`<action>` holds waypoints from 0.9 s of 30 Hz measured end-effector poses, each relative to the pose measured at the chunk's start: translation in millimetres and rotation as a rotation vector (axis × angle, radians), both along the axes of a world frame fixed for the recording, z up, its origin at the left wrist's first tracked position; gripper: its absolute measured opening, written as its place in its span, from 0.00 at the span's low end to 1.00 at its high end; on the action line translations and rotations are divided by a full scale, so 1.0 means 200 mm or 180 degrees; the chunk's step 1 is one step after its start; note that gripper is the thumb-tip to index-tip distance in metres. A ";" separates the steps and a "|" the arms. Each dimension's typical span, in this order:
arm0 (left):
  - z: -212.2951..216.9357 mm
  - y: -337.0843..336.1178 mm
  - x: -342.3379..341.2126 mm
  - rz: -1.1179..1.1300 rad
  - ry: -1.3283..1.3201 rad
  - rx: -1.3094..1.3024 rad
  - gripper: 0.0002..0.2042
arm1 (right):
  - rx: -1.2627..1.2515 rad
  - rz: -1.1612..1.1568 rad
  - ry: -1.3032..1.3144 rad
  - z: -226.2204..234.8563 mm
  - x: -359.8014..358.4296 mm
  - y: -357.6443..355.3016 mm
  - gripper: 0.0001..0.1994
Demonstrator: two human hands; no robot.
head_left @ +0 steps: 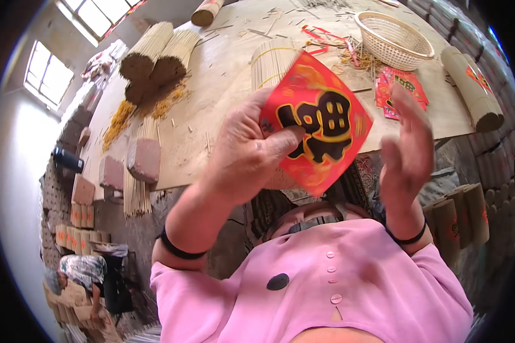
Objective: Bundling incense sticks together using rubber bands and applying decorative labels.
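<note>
The left forearm reaches up and inward over the near edge of the worktop (217,74), and the left hand (243,148) is clamped on a red paper square (326,117) — thumb pressed flat across its printed face, the other fingers mostly hidden behind. The paper is held up like a diamond, one corner pointing down past the near edge, in front of a bundle of pale sticks (272,62) tied with yellow bands.

The right hand (406,151) is raised above the near edge, to the right of the paper and apart from it, thumb away from the fingers and nothing in its grasp; it is blurred, so I cannot tell whether the fingers are pressed together.

Beyond its fingertips lies a pile of red papers (411,86), near a woven basket (383,50) toward the far right corner. A wrapped bundle (469,86) lies along the right edge, and a reddish brick (143,160) sits near the left near corner
</note>
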State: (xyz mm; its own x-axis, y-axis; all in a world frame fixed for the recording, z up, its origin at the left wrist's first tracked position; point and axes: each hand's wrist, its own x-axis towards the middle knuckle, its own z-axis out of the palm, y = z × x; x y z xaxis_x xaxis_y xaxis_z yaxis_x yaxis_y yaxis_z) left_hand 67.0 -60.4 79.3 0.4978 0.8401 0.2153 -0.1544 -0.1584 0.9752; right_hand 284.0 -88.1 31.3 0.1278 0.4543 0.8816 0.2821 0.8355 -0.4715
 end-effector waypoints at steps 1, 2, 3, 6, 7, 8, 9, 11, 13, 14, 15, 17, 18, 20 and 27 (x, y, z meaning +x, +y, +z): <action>0.00 0.01 -0.02 -0.0152 -0.0049 -0.0103 0.25 | -0.0211 0.0332 0.0712 -0.02 0.02 0.03 0.31; 0.00 0.01 -0.03 -0.0304 -0.0151 -0.0206 0.27 | -0.1134 0.1485 0.1693 -0.04 0.04 0.02 0.32; 0.00 0.02 -0.03 -0.0555 -0.0355 -0.0185 0.29 | -0.2117 0.2376 0.2739 -0.06 0.05 0.03 0.33; 0.04 0.08 -0.02 -0.0506 0.0281 -0.0070 0.34 | -0.2616 0.2730 0.2167 -0.05 0.02 -0.04 0.36; 0.06 0.12 -0.01 -0.0451 0.0506 -0.0017 0.34 | -0.2533 0.2451 0.1967 -0.03 0.01 -0.07 0.36; 0.09 0.17 -0.01 -0.0275 0.0495 0.0091 0.33 | -0.2309 0.2213 0.2073 -0.01 0.00 -0.08 0.36; 0.14 0.24 -0.03 -0.0193 0.0505 0.0279 0.31 | -0.2130 0.2025 0.2003 0.02 0.00 -0.08 0.37; 0.22 0.39 -0.04 -0.0324 0.0615 0.0751 0.28 | -0.1859 0.1703 0.1890 0.07 0.03 -0.02 0.35; 0.26 0.53 -0.02 -0.0413 0.0555 0.0992 0.26 | -0.1420 0.0795 0.1191 0.09 0.04 0.07 0.32; 0.26 0.59 -0.01 -0.0411 0.0914 0.0770 0.26 | -0.1120 0.0009 0.0611 0.07 0.03 0.11 0.30; 0.25 0.65 0.00 -0.0706 0.0923 0.0781 0.26 | -0.0716 -0.0735 -0.0030 0.06 0.03 0.15 0.28; 0.18 0.73 0.02 -0.0828 0.1465 0.0570 0.29 | -0.0701 -0.0864 -0.0783 0.02 0.01 0.21 0.30; 0.12 0.75 0.03 -0.0806 0.1444 0.0524 0.29 | -0.0668 -0.0904 -0.1182 0.00 0.00 0.23 0.32; 0.04 0.79 0.01 -0.0288 0.2179 0.1122 0.30 | -0.1350 -0.0132 -0.1888 -0.03 -0.03 0.24 0.36; -0.07 0.75 -0.14 0.0490 0.2874 0.2531 0.08 | -0.1411 0.0358 -0.2519 -0.03 -0.10 0.23 0.48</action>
State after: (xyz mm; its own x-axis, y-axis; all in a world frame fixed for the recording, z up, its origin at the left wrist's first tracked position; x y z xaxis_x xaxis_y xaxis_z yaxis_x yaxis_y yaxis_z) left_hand 39.2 88.6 65.8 0.6417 0.6948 0.3248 0.6040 -0.7188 0.3443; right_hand 264.3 -41.5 26.0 -0.5053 0.7455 0.4348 0.5875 0.6662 -0.4595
